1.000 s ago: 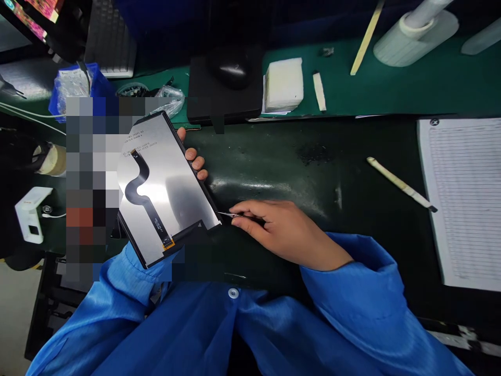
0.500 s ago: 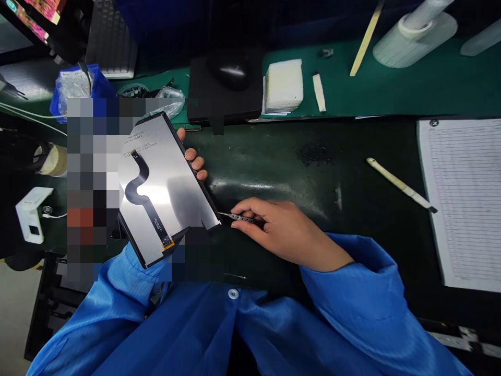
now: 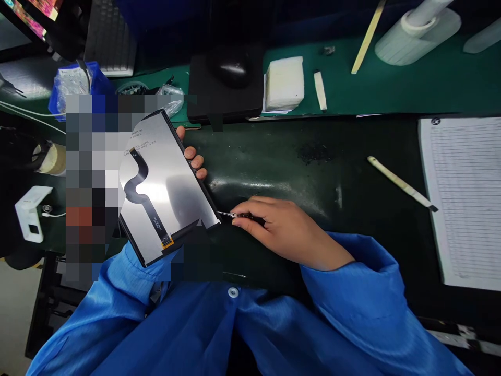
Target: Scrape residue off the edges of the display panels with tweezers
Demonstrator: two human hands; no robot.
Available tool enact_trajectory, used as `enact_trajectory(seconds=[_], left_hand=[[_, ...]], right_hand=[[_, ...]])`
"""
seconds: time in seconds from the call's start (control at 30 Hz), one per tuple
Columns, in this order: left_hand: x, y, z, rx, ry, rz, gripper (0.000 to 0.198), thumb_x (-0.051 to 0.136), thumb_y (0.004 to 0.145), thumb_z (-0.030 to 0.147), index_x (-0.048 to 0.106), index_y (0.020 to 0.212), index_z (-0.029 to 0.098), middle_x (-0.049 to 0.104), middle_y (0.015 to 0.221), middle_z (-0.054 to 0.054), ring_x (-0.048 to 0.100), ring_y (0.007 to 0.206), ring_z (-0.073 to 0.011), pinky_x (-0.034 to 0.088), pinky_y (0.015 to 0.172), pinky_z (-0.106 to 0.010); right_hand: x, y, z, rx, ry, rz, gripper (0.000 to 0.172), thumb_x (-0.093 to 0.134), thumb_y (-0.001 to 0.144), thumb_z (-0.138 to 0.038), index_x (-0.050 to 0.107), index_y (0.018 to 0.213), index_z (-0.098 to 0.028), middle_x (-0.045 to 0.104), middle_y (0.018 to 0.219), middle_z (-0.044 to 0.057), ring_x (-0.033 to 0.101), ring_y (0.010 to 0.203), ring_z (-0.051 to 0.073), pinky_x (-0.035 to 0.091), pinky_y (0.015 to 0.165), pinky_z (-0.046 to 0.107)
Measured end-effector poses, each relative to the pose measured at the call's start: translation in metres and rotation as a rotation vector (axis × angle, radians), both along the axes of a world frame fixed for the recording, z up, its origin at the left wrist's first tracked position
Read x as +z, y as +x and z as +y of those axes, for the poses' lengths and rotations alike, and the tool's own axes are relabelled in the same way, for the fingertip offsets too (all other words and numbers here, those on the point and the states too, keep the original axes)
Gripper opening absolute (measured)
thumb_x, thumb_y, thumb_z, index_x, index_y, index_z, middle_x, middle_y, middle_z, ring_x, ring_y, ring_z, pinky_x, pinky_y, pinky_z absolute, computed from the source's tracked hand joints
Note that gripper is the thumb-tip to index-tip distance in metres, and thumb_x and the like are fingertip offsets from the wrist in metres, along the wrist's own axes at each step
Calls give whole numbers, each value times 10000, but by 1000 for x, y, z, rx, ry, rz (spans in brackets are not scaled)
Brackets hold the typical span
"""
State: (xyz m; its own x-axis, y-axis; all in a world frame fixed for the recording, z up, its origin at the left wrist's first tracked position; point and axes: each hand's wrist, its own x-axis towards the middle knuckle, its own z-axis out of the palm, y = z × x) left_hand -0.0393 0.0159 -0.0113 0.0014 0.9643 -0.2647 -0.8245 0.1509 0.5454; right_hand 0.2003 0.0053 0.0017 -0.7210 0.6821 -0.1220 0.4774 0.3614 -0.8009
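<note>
Green bench mat, ruled paper, pale stick

Silver, black and blue around the right hand

Left of the hand, a silver panel carries a wavy black strip with an orange tip; steel-grey tweezers point toward it. Beyond the hand, a dark green mat shows pale smears, and a brighter green mat holds a white foam block. Rightward lies white paper with thin grey lines; below spreads a bright blue sleeve.
</note>
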Motion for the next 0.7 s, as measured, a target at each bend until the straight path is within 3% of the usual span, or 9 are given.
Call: enact_trajectory(seconds=[0.17,0.33,0.53,0.7], left_hand=[[-1,0,-3,-17,70,-53,467,311,971,470,529,1287,205,509,849,-54,529,726,-168,490,626,-306],[2,2,-6,18,72,-45,559,197,975,518,517,1296,191,500,875,-54,530,740,-169,481,643,-304],[2,-1,-1,-33,6,-16,481,200,1014,485,520,1271,235,516,829,-28,541,713,-167,480,622,-304],[4,-1,0,-22,-16,5,414,265,1021,442,537,1270,254,521,828,-26,542,695,-155,488,612,-299]], right_hand=[[2,0,1,20,6,-8,221,514,979,-254,732,1008,-225,765,950,16,714,850,179,552,708,299],[2,-1,0,-25,-55,-33,159,644,906,-257,698,1052,-227,762,882,-8,713,788,169,537,649,278],[1,0,0,19,48,-8,190,550,969,-254,730,1017,-220,759,940,6,708,839,168,539,700,290],[-1,0,-1,7,2,-22,176,595,946,-260,703,1078,-217,772,940,1,718,838,170,549,685,280]])
